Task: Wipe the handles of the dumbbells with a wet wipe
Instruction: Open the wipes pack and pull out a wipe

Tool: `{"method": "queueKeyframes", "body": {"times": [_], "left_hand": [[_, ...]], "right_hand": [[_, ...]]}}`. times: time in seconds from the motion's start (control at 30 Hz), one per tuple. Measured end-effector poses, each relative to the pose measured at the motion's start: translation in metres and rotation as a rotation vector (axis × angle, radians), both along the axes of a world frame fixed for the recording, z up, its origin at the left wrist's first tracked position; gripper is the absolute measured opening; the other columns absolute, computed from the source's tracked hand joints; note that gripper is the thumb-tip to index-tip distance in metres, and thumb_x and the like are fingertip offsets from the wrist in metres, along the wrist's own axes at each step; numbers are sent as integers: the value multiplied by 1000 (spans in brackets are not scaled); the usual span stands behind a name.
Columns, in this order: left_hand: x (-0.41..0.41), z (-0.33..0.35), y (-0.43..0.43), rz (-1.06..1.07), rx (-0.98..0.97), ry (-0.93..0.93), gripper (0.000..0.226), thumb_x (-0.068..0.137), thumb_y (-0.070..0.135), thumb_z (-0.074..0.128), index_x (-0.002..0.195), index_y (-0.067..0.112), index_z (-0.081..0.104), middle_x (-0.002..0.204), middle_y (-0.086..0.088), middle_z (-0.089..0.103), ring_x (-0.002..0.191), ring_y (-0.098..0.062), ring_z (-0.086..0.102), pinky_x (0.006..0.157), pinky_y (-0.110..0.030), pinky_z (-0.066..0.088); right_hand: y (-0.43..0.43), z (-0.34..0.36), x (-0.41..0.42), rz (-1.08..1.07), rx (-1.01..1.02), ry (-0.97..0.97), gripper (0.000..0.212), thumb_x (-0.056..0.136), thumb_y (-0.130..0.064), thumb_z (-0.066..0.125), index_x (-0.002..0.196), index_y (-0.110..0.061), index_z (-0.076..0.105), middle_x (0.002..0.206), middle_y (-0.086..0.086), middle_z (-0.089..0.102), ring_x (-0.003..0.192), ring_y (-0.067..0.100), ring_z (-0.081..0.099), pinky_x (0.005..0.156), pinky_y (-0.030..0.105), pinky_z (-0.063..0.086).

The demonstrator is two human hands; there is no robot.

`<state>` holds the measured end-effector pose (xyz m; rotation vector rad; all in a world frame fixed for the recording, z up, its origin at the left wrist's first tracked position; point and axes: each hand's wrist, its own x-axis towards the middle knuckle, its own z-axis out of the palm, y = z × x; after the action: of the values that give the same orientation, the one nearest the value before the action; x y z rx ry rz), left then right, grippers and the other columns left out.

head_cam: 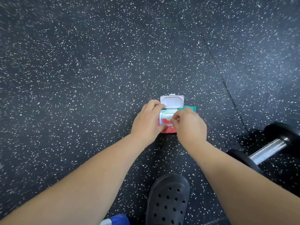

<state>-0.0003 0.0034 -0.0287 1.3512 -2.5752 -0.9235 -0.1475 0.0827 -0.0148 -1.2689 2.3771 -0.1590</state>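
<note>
Speckled black rubber floor (97, 70) lies under a soft red-and-teal wet-wipe pack (166, 130), whose white plastic flip lid (172, 102) stands open. My left hand (146, 121) curls round the pack's left end, thumb on its near edge, holding it. My right hand (190, 125) is bunched over the opening, fingertips pinching the white wet wipe (168, 118) there. A black dumbbell with a chrome handle (267, 150) lies well apart to my right, untouched, past my black perforated clog (168, 198).
</note>
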Motion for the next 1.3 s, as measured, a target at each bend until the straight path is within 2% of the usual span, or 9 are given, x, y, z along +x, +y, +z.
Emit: {"method": "queueKeyframes", "body": {"times": [0.23,0.4,0.53,0.63,0.7,0.8,0.97,1.17,1.3], "left_hand": [[-2,-2,0,4,8,-24,69,82,35,86,143,24,55,141,12,42,126,-15,45,90,-38,51],[-3,-3,1,16,10,-15,67,83,37,85,142,24,56,140,12,43,123,-16,47,88,-39,52],[-3,-4,2,26,3,-12,64,84,38,83,141,24,57,139,12,43,122,-16,48,85,-43,54],[-4,-5,3,31,1,-13,68,82,41,85,141,24,56,138,12,43,122,-16,48,85,-42,54],[-5,-5,4,35,0,-19,69,81,41,85,141,23,56,138,12,43,121,-17,48,86,-42,54],[-6,-5,4,36,0,-24,69,82,39,85,142,23,55,138,12,43,122,-17,48,87,-41,54],[-6,-3,4,34,-2,-26,68,83,40,83,143,23,55,139,12,43,124,-16,46,88,-36,51],[-6,-4,4,34,3,-23,71,81,42,85,142,23,55,138,12,42,123,-17,47,87,-39,52],[-6,-3,4,36,1,-22,71,81,44,86,141,23,56,138,11,43,122,-17,48,85,-37,51]], "right_hand": [[-11,8,11,125,172,215,14,93,-14,68,105,-22,67,108,-3,58,95,21,59,60,31,41],[-17,15,16,219,252,198,28,93,-9,62,120,-12,58,122,5,53,115,25,55,69,38,55],[-17,13,14,243,269,172,34,95,-10,61,128,-9,51,129,7,50,122,25,51,70,35,50],[-9,8,8,237,222,133,41,86,-2,67,123,-8,49,125,7,49,118,25,52,69,34,48],[-4,4,6,204,152,94,33,89,-2,64,119,-8,50,120,7,50,111,26,54,68,34,41],[0,4,3,36,5,-12,9,101,-14,56,110,-13,54,112,4,56,93,27,56,65,37,44],[3,2,1,90,-41,3,17,101,-36,63,115,-25,64,112,-5,59,99,20,59,66,37,52],[-8,1,6,148,78,133,7,97,-20,68,103,-22,68,106,-4,55,92,20,58,58,33,46],[-6,1,5,95,51,15,4,98,-17,63,100,-20,63,107,-4,52,90,20,56,61,36,51]]}}
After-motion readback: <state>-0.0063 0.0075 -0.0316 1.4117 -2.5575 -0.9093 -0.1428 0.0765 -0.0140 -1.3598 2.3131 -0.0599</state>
